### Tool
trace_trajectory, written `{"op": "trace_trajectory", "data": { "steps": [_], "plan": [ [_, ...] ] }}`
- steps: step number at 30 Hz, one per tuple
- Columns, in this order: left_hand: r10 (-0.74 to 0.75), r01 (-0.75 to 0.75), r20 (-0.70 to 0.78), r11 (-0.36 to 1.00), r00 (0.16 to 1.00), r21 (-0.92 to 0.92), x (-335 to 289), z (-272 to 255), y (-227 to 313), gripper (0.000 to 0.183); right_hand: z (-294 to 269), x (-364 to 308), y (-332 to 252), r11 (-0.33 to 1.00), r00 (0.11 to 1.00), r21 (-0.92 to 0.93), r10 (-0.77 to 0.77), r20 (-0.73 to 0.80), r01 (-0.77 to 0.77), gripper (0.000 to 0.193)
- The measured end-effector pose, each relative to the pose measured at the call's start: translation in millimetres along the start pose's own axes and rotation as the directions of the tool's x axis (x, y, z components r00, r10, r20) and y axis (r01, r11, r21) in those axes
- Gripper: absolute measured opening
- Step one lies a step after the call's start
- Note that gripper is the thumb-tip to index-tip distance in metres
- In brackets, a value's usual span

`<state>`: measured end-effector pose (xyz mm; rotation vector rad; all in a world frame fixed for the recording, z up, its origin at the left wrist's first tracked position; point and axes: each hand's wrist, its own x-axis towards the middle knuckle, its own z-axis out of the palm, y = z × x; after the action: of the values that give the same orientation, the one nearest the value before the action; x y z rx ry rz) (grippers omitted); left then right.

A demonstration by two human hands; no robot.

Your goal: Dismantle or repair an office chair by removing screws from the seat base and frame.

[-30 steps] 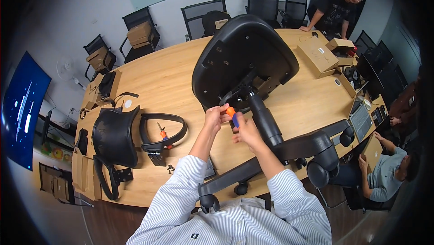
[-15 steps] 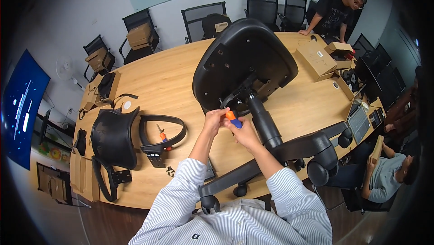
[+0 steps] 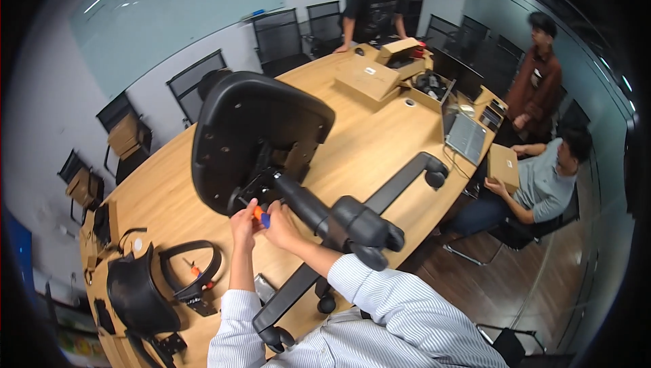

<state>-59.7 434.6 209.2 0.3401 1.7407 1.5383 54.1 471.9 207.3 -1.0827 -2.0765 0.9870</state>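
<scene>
An office chair seat (image 3: 261,127) lies tipped on the table, its black underside facing me. From it a black column (image 3: 302,203) runs to the wheeled base (image 3: 290,300). A screwdriver (image 3: 258,213) with an orange and blue handle points at the seat's underside beside the column; its tip is hard to make out. My left hand (image 3: 243,227) is closed at the orange front of the handle. My right hand (image 3: 281,229) is closed around its blue end.
To the left lie a black backrest (image 3: 141,293), a looped armrest (image 3: 218,259) and a second screwdriver (image 3: 196,272). A cardboard box (image 3: 366,82) and a laptop (image 3: 465,139) stand toward the right. One person (image 3: 376,8) leans on the far edge; another (image 3: 553,188) sits holding a box.
The view has swung to the right, so the chair and table appear farther left and another standing person shows fully. Both hands remain on the screwdriver at the seat's underside.
</scene>
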Motion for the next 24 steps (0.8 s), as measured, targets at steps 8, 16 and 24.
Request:
{"op": "trace_trajectory", "data": {
  "steps": [8, 16, 24],
  "plan": [
    [0.034, 0.078, 0.180, 0.814, 0.983, -0.576, 31.9, -35.9, -32.5, 0.022, -23.1, -8.0, -33.9, 0.294, 0.459, 0.392, 0.212, 0.863, -0.872, 0.074],
    [-0.018, 0.060, 0.105, 0.911, 0.994, -0.408, 29.3, -13.7, -24.0, 0.029, -23.9, -8.1, -29.7, 0.991, 0.986, -0.075, 0.118, 0.114, -0.110, 0.051],
    [0.021, 0.048, 0.102, 0.781, 0.995, -0.623, 35.2, -26.6, -31.5, 0.023, -35.5, -4.6, -33.0, 0.487, 0.471, 0.279, 0.332, 0.817, -0.828, 0.043]
  ]
}}
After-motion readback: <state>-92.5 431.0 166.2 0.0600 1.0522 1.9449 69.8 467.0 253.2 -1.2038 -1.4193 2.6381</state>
